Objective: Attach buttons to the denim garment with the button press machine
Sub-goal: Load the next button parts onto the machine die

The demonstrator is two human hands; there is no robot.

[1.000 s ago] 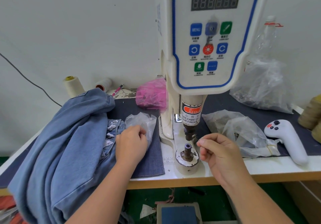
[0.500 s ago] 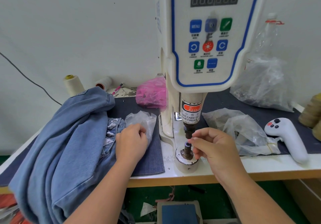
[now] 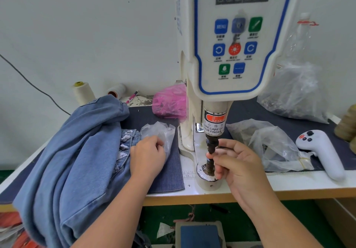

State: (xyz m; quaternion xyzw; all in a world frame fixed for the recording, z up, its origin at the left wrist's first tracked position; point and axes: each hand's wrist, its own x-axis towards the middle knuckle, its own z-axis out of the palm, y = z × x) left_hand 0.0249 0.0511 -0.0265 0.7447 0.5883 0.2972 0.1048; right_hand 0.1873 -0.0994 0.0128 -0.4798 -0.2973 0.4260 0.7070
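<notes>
The light-blue denim garment lies heaped on the left of the table. The white button press machine stands in the middle, its dark upper punch above the lower die. My right hand is at the gap between punch and die, its thumb and fingertips pinching a small button part that is mostly hidden. My left hand rests on the garment's frayed edge, its fingers curled at the mouth of a small clear bag. Its fingertips are hidden.
A dark denim mat lies under my left hand. A pink bag and thread cones stand behind. To the right are clear plastic bags and a white handheld controller. A foot pedal is below the table edge.
My right hand has moved left from beside the die into the gap between punch and die, still pinching. My left hand and the garment have stayed put.
</notes>
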